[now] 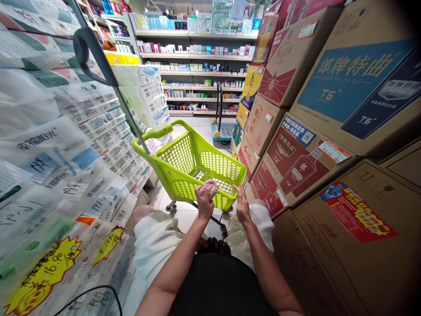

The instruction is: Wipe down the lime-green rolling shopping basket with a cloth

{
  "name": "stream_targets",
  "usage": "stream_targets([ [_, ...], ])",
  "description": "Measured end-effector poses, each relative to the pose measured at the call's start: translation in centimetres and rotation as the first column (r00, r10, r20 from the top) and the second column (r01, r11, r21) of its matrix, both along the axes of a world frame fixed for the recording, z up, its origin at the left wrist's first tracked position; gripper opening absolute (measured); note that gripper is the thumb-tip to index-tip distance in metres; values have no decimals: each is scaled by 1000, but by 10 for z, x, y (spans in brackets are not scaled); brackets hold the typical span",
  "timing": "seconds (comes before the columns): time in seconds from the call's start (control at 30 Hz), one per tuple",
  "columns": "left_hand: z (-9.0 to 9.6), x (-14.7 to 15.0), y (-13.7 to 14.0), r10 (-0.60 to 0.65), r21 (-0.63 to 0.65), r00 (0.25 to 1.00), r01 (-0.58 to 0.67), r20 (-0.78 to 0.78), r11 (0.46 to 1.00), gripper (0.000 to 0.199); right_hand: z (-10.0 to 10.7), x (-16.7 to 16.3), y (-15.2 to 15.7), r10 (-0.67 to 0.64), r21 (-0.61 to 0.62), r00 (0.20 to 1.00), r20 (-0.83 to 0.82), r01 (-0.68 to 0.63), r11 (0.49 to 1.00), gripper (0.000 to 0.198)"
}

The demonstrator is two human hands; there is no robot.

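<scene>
A bright green plastic shopping basket cart (pixel 171 177) on small wheels stands in front of my knees, its lattice basket with nothing visible inside. My left hand (pixel 204 202) is closed around a crumpled pinkish cloth (pixel 208 188) at the near rim of the basket. At the basket's near right corner, my right hand (pixel 242 204) has its fingers extended and apart, close to the rim; whether they touch it I cannot tell. A long grey handle (pixel 126 114) with a loop grip rises from the cart's left end toward the upper left.
Plastic-wrapped tissue packs (pixel 82 171) with price tags are piled along the left. Stacked cardboard cartons (pixel 348 197) line the right side. Beyond the cart stands a blue platform trolley (pixel 226 131), before shelves of small boxed goods (pixel 197 55).
</scene>
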State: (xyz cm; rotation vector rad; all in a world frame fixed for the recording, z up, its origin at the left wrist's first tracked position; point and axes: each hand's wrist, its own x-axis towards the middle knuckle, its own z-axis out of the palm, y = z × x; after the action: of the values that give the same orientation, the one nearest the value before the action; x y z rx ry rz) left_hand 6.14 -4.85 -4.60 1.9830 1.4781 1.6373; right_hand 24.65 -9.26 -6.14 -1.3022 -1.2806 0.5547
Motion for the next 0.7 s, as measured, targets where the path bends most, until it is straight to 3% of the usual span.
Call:
stream_targets([
  [0.27, -67, -19, 2, 87, -79, 986, -77, 140, 994, 40, 1, -4, -1, -44, 8, 999, 29, 44, 999, 71],
  [0.33, -69, -21, 1, 80, -62, 986, -72, 145, 995, 39, 1, -5, -1, -47, 2, 998, 38, 47, 999, 72],
  [0.53, -47, -4, 1, -37, 77, 999, 35, 29, 996, 24, 0, -2, 0, -51, 9, 998, 40, 51, 999, 68],
  [0.7, -67, 7, -25, -160, 19, 983, 163, -90, 986, 27, 1, -1, 0, -38, 17, 999, 27, 37, 999, 67],
])
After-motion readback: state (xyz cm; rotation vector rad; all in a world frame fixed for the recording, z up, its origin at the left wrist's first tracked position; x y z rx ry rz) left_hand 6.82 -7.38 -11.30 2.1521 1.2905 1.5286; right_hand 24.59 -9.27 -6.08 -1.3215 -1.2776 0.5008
